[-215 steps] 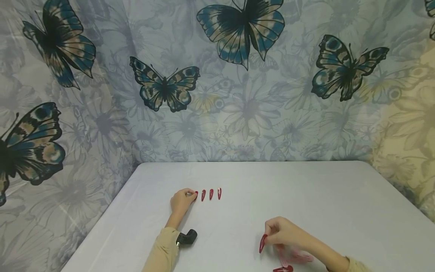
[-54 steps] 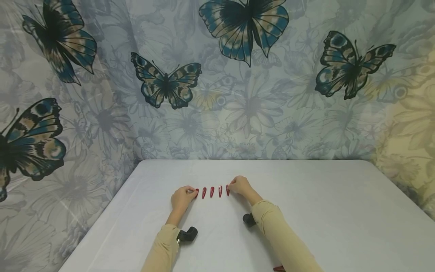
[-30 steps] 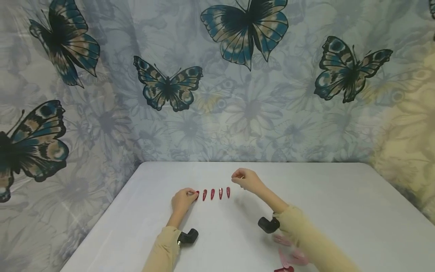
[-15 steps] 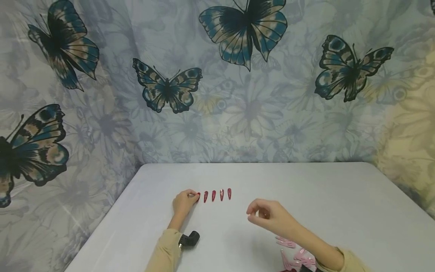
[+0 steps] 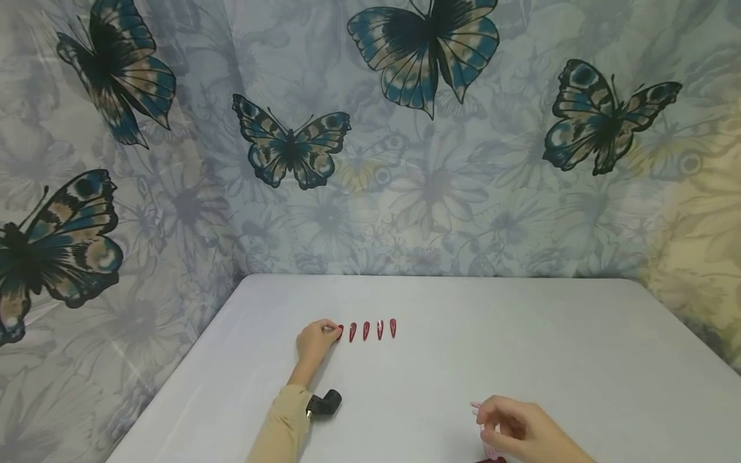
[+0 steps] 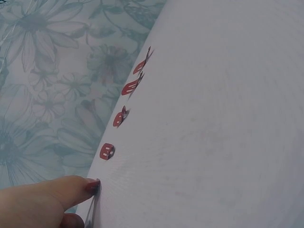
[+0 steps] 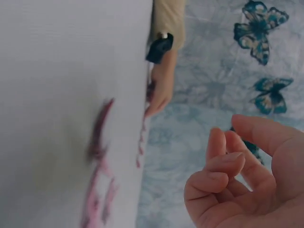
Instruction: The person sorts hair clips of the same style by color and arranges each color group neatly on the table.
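My left hand (image 5: 314, 342) rests at the left end of a row of red snap hair clips (image 5: 366, 330) and pinches the end clip (image 5: 339, 332) between thumb and finger. In the left wrist view the other row clips (image 6: 107, 151) lie beyond the fingertips, spaced apart. My right hand (image 5: 518, 427) hovers over the pile near the front of the table, its fingers loosely bent with nothing between them. Beneath it are pink hair clips (image 7: 95, 199), partly covered in the head view, and a dark red hair clip (image 7: 100, 126), cut off by the head view's lower edge.
The white table (image 5: 521, 334) reaches back to a cloth backdrop (image 5: 417, 212) printed with butterflies and flowers. A black wrist camera (image 5: 325, 403) juts from the left sleeve above the tabletop.
The right hand carried a red hair clip to the row's right end and let it go. It then came back toward the front-right pile. The left hand stayed put.
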The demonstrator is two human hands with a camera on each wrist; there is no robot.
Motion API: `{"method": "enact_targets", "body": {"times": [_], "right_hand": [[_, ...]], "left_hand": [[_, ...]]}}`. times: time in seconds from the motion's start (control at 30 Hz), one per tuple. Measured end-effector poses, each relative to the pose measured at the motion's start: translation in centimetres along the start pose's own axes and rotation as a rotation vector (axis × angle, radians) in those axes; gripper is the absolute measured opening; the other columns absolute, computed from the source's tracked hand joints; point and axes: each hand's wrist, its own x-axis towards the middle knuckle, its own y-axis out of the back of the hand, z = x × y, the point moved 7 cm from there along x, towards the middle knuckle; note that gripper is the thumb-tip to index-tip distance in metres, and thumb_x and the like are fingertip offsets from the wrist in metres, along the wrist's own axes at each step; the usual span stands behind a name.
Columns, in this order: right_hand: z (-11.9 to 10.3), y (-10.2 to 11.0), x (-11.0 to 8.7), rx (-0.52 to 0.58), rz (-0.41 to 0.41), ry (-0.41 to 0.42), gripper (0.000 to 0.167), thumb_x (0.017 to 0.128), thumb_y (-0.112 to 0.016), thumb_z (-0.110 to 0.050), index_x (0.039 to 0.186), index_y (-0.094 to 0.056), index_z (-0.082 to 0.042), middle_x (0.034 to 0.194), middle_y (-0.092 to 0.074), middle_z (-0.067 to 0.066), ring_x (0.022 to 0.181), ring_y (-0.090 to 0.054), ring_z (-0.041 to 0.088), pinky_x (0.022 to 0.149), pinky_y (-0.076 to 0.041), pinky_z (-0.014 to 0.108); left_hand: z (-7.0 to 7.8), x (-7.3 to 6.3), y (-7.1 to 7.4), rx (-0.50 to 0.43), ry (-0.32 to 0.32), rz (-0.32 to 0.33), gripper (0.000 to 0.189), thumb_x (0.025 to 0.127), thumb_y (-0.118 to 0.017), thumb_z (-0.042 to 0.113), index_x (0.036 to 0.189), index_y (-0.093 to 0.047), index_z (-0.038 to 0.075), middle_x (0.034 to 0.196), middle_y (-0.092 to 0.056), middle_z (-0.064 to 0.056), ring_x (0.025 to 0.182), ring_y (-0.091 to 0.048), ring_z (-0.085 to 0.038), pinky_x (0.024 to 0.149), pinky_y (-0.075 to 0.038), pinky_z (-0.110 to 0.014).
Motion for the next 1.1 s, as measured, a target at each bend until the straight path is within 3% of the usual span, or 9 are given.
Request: {"method": "enact_targets", "body": {"times": [0.17,0.33,0.43,0.53,0.63,0.73,0.93,1.1], "right_hand": [[1.3,0.0,-1.7,0.039,-0.011,0.032,0.024,0.084,-0.051,0.012,0.093,-0.055,-0.01,0.072,-0.054,0.002,0.053,-0.045,0.011,0.046,-0.04,0.022],[2.7,-0.4,-2.6,0.202,-0.113,0.062,0.03,0.084,-0.041,0.019,0.098,-0.055,-0.003,0.072,-0.047,0.009,0.06,-0.045,0.02,0.047,-0.039,0.03],[3.5,-0.6,-3.0,0.275,-0.159,0.056,0.03,0.082,-0.04,0.021,0.098,-0.056,0.0,0.073,-0.053,0.012,0.063,-0.052,0.018,0.052,-0.043,0.03],[4.3,-0.5,-3.3,0.322,-0.171,-0.001,0.026,0.084,-0.043,0.019,0.097,-0.058,0.002,0.079,-0.063,0.008,0.072,-0.059,0.011,0.062,-0.048,0.029],[5.1,-0.6,-3.6,0.345,-0.178,-0.07,0.023,0.086,-0.044,0.013,0.098,-0.06,0.002,0.087,-0.065,0.004,0.078,-0.059,0.009,0.065,-0.048,0.029],[5.6,-0.6,-3.7,0.324,-0.176,-0.099,0.022,0.087,-0.045,0.01,0.098,-0.061,0.002,0.089,-0.065,0.001,0.078,-0.058,0.008,0.064,-0.048,0.028],[5.9,-0.4,-3.6,0.172,-0.098,-0.063,0.021,0.085,-0.05,0.009,0.093,-0.064,-0.005,0.08,-0.064,-0.004,0.068,-0.054,0.001,0.053,-0.046,0.027],[6.5,-0.1,-3.6,0.072,-0.042,-0.155,0.016,0.086,-0.054,0.0,0.09,-0.066,-0.009,0.082,-0.06,-0.007,0.067,-0.051,0.005,0.052,-0.042,0.024]], "left_hand": [[-0.1,-0.2,-0.2,-0.009,0.005,-0.003,0.011,0.074,-0.071,0.022,0.07,-0.066,0.014,0.052,-0.048,0.007,0.047,-0.038,-0.01,0.049,-0.031,-0.029],[0.0,-0.2,-0.3,-0.006,0.027,-0.005,0.011,0.075,-0.071,0.022,0.07,-0.066,0.014,0.051,-0.047,0.007,0.047,-0.038,-0.01,0.049,-0.03,-0.029],[0.1,-0.1,-0.2,-0.009,0.027,0.0,0.011,0.075,-0.071,0.022,0.07,-0.066,0.014,0.052,-0.047,0.007,0.048,-0.038,-0.01,0.05,-0.03,-0.029],[0.4,-0.2,-0.1,-0.011,0.017,0.002,0.011,0.075,-0.071,0.022,0.07,-0.066,0.013,0.052,-0.047,0.007,0.048,-0.037,-0.01,0.05,-0.03,-0.029],[0.4,-0.2,-0.2,-0.005,0.013,-0.004,0.011,0.075,-0.071,0.022,0.069,-0.066,0.013,0.052,-0.047,0.007,0.047,-0.037,-0.01,0.049,-0.03,-0.029],[0.3,-0.2,-0.3,0.005,0.019,-0.014,0.011,0.075,-0.071,0.022,0.07,-0.066,0.014,0.052,-0.047,0.007,0.047,-0.037,-0.01,0.049,-0.03,-0.028],[0.2,-0.1,0.1,0.0,-0.002,0.01,0.011,0.074,-0.071,0.022,0.07,-0.066,0.013,0.055,-0.052,0.006,0.049,-0.04,-0.011,0.051,-0.032,-0.03],[0.1,-0.2,0.2,-0.001,-0.001,0.009,0.011,0.074,-0.071,0.022,0.07,-0.066,0.013,0.055,-0.052,0.006,0.049,-0.04,-0.011,0.052,-0.032,-0.031]]}}
